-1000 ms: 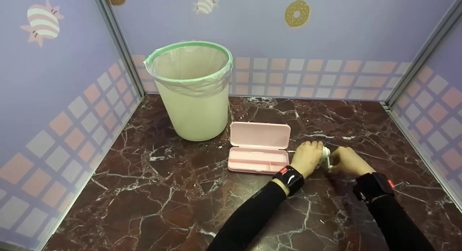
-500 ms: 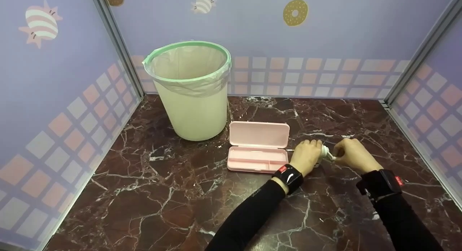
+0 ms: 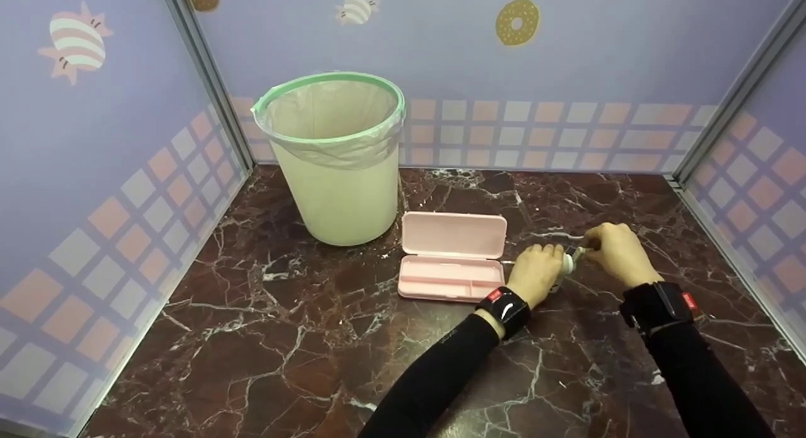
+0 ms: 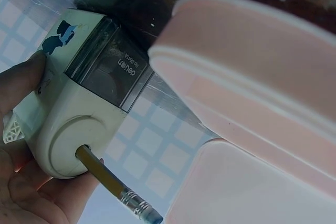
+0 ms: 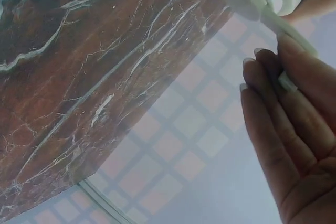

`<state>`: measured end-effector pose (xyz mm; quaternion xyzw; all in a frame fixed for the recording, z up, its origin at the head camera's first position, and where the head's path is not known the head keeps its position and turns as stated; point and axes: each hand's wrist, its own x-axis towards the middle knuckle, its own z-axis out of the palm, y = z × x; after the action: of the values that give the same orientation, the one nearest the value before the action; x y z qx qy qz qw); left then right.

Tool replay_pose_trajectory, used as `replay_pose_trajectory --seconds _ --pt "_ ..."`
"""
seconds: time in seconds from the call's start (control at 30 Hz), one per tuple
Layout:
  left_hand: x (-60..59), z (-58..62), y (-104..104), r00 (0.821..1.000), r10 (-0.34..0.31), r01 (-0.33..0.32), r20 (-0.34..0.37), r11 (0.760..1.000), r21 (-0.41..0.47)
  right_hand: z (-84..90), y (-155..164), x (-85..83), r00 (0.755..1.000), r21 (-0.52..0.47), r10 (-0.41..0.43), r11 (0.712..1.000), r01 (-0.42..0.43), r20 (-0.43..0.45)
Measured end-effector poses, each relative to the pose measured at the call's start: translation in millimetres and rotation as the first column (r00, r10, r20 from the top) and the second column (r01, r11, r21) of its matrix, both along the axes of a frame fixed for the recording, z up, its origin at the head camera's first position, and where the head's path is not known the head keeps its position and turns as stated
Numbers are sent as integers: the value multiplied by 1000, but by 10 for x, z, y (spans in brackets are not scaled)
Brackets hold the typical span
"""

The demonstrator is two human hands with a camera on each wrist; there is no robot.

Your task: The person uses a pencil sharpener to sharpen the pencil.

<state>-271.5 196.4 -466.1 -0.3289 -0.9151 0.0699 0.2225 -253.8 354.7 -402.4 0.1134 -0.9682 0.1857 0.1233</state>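
My left hand (image 3: 536, 273) grips a white crank pencil sharpener (image 4: 63, 124) with a dark see-through shavings drawer (image 4: 107, 66). A yellow pencil (image 4: 105, 174) sticks out of the sharpener's front hole, its blue eraser end outward. On the other side, my right hand (image 3: 620, 252) pinches the handle of the white crank (image 5: 289, 32) between thumb and fingers. Just left of the sharpener lies an opened pink pencil case (image 3: 450, 270), its lid (image 3: 453, 235) tipped back; no items show in its compartments.
A pale green bin (image 3: 340, 199) with a clear liner and green rim stands behind and left of the pencil case. Patterned panels (image 3: 453, 54) enclose the marbled tabletop (image 3: 302, 362) at the back and sides.
My right hand has moved upward and away with the crank, which has turned from pointing down to pointing up and right. The left hand and sharpener stay put.
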Motion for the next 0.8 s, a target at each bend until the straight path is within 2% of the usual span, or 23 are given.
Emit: replay_pose_trajectory --seconds 0.3,0.57,0.8 --pt "3 5 -4 1000 -8 8 -9 1000 6 -98 16 -189 1000 -13 -12 1000 12 -23" --pt "2 -16 -10 998 -6 7 -65 1000 14 -234 24 -307 1000 -25 -24 999 24 -7" --pt "2 -33 -10 997 -14 16 -76 1000 25 -377 18 -405 1000 -36 -6 999 6 -7"
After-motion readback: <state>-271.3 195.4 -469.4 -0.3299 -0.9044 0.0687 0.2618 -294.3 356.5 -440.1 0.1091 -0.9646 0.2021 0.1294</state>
